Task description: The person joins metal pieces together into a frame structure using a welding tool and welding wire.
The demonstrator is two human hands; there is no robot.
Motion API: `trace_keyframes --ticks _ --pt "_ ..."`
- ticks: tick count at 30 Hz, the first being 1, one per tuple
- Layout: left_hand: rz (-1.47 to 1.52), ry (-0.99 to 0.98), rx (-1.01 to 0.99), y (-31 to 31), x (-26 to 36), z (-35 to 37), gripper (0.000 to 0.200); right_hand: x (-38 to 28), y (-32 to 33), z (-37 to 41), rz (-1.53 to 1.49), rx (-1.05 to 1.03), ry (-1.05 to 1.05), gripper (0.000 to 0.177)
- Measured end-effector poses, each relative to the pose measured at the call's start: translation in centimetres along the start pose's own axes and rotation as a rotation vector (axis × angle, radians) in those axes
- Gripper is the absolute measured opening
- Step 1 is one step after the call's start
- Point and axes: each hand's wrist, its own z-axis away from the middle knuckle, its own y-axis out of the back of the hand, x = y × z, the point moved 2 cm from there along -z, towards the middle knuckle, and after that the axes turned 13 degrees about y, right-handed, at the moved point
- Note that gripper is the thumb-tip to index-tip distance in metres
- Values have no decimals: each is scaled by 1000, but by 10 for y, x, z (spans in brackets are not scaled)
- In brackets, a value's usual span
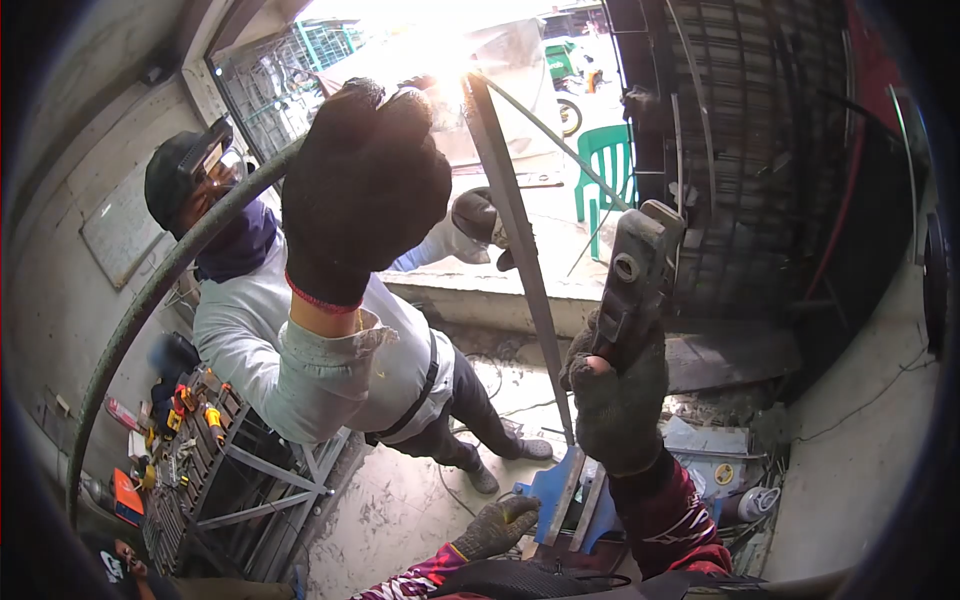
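My right hand (pixel 618 400), in a grey knit glove with a red patterned sleeve, is raised and gripping a heavy grey metal tool (pixel 640 262) with a round hole near its head. It is just right of a long flat steel bar (pixel 520 260) standing nearly upright. My left hand (pixel 500 525), also gloved, is low near the bar's foot with fingers curled; whether it holds anything is hidden. A co-worker in a light shirt grips a curved dark rod (pixel 150 300) with a black-gloved hand (pixel 360 190). Their other hand (pixel 478 218) is on the bar.
A rack of hand tools (pixel 190 455) stands at the lower left. A blue metal piece (pixel 548 490) lies at the bar's foot, and a white container (pixel 760 502) sits to its right. There is a green plastic chair (pixel 608 160) outside and a dark metal gate (pixel 760 150) at the right.
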Motion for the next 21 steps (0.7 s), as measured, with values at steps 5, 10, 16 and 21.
trace_keyframes --ticks 5,10,16,21 --pt "-63 -24 -9 0 3 0 34 -4 -4 -3 -100 -30 -45 65" --pt "-18 -29 -3 -1 -1 1 34 -3 -3 -4 2 -102 31 54" --pt "121 -99 38 -5 -7 -1 33 0 -13 7 -573 329 -49 38" --pt "-8 -25 -5 -6 -8 0 34 4 -7 4 -419 199 -41 44"
